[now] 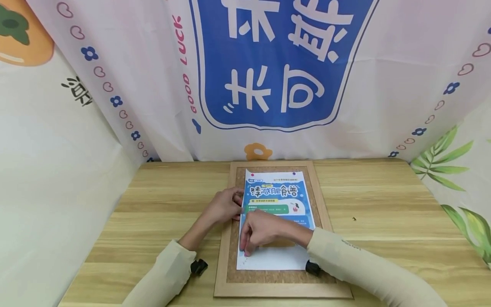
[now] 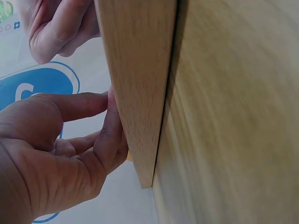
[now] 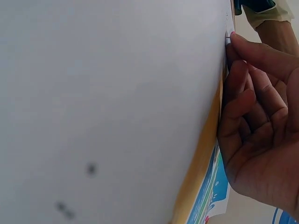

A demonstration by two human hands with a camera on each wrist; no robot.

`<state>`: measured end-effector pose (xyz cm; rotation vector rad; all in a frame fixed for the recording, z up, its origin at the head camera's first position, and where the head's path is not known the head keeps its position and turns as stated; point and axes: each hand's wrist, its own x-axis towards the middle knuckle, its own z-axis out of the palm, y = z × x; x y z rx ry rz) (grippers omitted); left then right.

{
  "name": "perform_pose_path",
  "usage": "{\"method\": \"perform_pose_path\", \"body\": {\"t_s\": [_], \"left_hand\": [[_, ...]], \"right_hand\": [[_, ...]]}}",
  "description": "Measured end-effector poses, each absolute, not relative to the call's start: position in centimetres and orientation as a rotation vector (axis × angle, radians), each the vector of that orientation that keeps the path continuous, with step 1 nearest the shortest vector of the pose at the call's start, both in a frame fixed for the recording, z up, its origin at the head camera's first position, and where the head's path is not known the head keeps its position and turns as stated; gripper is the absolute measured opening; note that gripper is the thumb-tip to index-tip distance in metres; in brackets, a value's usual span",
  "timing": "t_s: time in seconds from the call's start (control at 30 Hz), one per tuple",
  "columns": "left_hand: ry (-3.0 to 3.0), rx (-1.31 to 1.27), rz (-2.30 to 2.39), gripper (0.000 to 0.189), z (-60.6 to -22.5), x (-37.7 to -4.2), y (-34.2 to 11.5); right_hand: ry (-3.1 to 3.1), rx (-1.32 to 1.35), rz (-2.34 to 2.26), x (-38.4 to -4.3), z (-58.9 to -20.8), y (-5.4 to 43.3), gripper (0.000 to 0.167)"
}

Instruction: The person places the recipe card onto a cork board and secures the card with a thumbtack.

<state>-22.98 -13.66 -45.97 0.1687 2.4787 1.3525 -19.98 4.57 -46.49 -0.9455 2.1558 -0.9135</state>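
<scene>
A printed poster point(image 1: 276, 261) in blue and white lies on a wood-framed cork board point(image 1: 234, 275). At its lower left corner my right hand point(image 1: 261, 230) pinches a pink push pin point(image 3: 232, 33) between thumb and index finger. The pin's thin shaft points toward the paper in the right wrist view. My left hand point(image 1: 227, 205) is by the poster's left edge, over the frame. In the left wrist view its thumb and index fingertips come together beside the wooden frame point(image 2: 140, 84); whether they grip anything is hidden.
A red pin point(image 1: 252, 175) and a blue pin point(image 1: 294, 173) sit at the poster's top corners. The board lies on a wooden table point(image 1: 165, 204) against a printed cloth backdrop point(image 1: 383, 106). A tiny dark speck point(image 1: 354, 218) lies to the right.
</scene>
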Motion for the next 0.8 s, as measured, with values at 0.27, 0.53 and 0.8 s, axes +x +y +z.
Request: {"method": "perform_pose_path", "body": {"t_s": [0.27, 0.53, 0.8], "left_hand": [[2.473, 0.169, 1.361, 0.057, -45.95, -23.00, -13.66], [2.467, 0.162, 1.361, 0.058, -45.98, -22.98, -13.65], [2.486, 0.180, 1.341, 0.057, -45.96, -23.01, -13.65]], "right_hand": [[2.163, -0.942, -0.910, -19.98, -46.34, 4.52, 0.015], [2.162, -0.952, -0.907, -20.04, -46.51, 4.47, 0.015], [2.185, -0.959, -0.901, -19.85, -46.31, 4.41, 0.015]]}}
